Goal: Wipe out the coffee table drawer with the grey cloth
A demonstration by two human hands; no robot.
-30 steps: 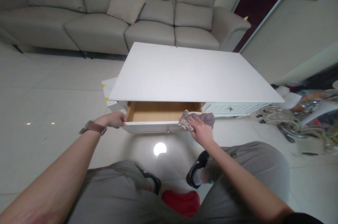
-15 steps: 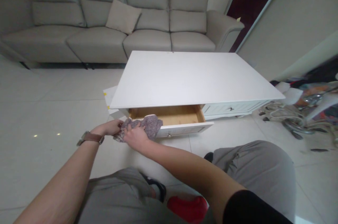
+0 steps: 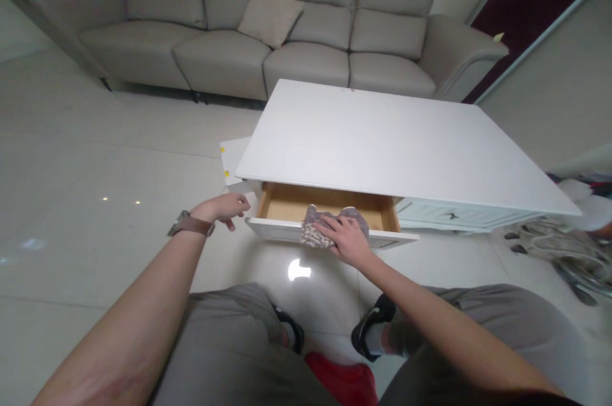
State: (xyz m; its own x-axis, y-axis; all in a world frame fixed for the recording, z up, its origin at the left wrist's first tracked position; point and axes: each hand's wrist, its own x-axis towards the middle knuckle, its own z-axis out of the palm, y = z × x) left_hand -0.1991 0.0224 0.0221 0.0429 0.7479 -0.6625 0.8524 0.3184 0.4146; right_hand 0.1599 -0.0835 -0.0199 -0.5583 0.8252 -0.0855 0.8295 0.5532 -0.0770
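Note:
A mottled purple-grey and white cloth (image 3: 316, 235) drapes over the front panel of the pulled-out drawer (image 3: 280, 202). My right hand (image 3: 348, 239) lies on the cloth with its fingers curled over it, pressing it against the panel's top edge. Part of the cloth is hidden under that hand. Left of the drawer, my left hand (image 3: 228, 207) hovers clear of the cloth. Its fingers are loosely bent and apart, with nothing in them, and a watch (image 3: 191, 224) is on that wrist.
The drawer belongs to a white coffee table (image 3: 382, 138); a second closed drawer (image 3: 452, 216) is at its right. Behind it stands a grey sofa (image 3: 306, 62) with a cushion (image 3: 271, 14). A red object (image 3: 342, 380) lies between my feet. A white box-like piece (image 3: 234, 157) protrudes at the table's left.
My right hand has moved the cloth rightward along the drawer front, from its left corner to near its middle. My left hand has let go of the cloth. The view has shifted.

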